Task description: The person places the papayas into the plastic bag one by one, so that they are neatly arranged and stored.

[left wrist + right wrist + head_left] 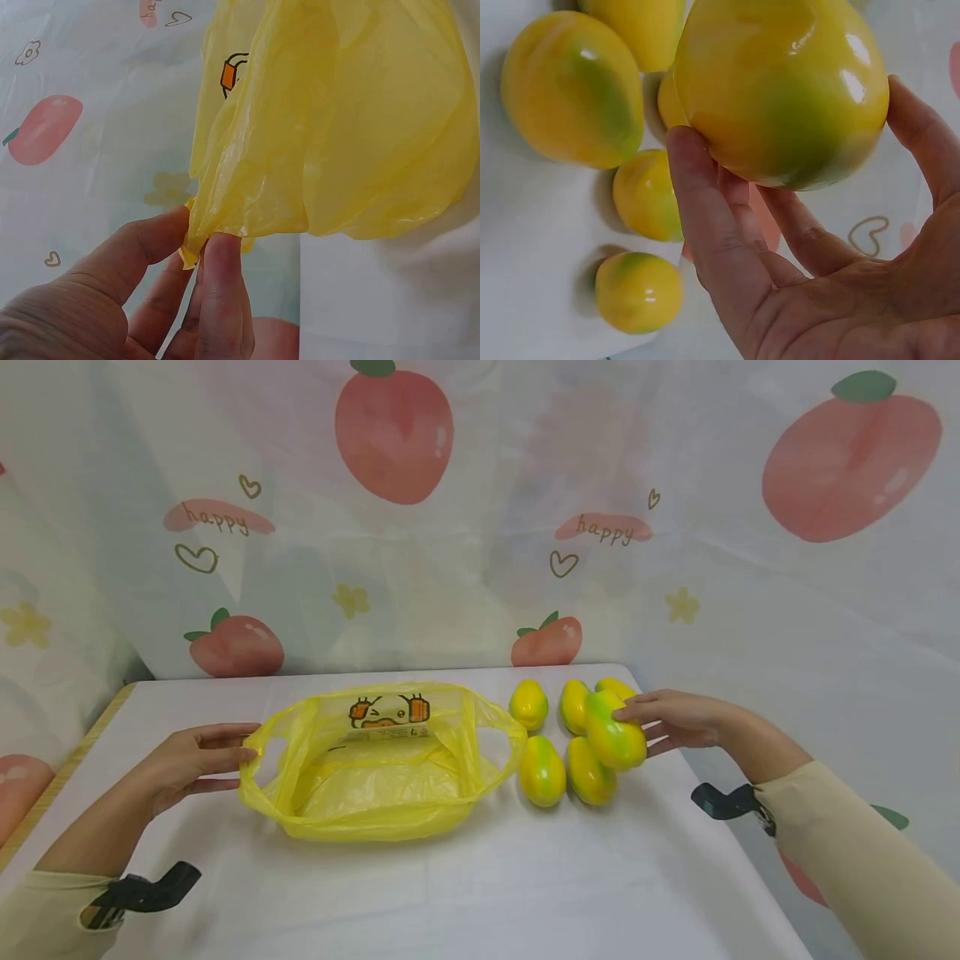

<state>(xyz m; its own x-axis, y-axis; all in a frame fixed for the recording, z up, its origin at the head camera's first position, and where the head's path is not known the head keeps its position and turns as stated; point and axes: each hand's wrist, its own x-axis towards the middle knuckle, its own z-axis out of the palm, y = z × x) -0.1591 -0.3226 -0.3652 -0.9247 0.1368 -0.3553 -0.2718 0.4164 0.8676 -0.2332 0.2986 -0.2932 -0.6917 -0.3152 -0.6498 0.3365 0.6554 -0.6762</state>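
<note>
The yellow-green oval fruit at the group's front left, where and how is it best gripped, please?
Probably round the middle of this oval fruit, from the front and above: its near side faces white tablecloth, while the yellow plastic bag's handle and a neighbouring fruit sit close on either side.

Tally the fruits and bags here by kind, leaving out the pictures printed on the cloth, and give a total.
Yellow-green fruits: 6, one of them in the right hand
Yellow plastic bag: 1, gripped by the left hand
Total: 7
</note>
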